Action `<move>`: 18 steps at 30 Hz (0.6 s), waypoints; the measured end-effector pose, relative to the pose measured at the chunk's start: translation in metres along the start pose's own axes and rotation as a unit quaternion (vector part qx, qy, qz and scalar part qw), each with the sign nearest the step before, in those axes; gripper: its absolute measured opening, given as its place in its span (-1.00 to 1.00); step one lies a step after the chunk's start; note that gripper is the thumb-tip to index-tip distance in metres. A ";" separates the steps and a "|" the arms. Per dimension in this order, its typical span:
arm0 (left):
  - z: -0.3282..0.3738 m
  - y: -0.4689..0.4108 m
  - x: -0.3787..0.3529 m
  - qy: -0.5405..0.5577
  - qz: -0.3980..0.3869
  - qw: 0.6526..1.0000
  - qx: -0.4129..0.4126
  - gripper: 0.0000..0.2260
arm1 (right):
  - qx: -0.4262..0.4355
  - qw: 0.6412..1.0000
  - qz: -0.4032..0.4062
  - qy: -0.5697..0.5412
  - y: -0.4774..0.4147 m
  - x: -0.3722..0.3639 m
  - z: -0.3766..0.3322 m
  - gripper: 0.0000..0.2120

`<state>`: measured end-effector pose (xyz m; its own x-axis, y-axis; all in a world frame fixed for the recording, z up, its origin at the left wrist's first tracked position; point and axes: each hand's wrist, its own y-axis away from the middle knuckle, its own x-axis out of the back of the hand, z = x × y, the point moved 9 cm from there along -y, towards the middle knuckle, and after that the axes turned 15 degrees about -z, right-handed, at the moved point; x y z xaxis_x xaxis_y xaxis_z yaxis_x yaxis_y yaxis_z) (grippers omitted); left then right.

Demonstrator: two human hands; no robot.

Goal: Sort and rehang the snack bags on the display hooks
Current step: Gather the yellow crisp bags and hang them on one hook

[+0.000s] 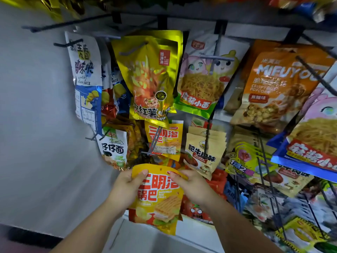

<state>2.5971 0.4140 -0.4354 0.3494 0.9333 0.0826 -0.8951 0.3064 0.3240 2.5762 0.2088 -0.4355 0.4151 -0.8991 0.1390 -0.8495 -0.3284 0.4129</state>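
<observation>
Yellow sandwich-crust bag (158,194) was held before lower middle of display rack (191,19), just below matching bags (167,141) on hook (155,143). Left hand (125,187) pinched bag's top left corner, thumb on front. Right hand (191,185) pinched top right edge. Hands were apart, both clamped on bag. Hang hole (160,169) showed at top centre. Step likely called for: header kept taut, hole aligned with hook tip, bag slid on face-forward.

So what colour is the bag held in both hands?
The bag is yellow-orange with red lettering, best seen in the head view.
</observation>
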 end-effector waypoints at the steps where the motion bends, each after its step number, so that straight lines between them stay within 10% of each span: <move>1: -0.001 -0.002 0.005 -0.004 0.003 1.000 0.002 -0.76 | -0.005 1.000 -0.013 -0.022 -0.005 -0.003 -0.001 -0.67; 5: -0.002 -0.017 0.037 -0.007 0.035 0.999 0.008 -0.77 | -0.002 0.995 0.059 -0.079 -0.037 0.013 -0.009 -0.40; 18: -0.014 -0.027 0.093 -0.023 0.041 0.998 0.037 -0.79 | -0.006 0.915 0.184 0.360 -0.133 0.051 -0.079 -0.37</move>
<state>2.6498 0.4956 -0.4492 0.2892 0.9446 0.1554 -0.8991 0.2123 0.3829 2.7360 0.2292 -0.4126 0.2130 -0.5226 0.8255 -0.9728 -0.0351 0.2288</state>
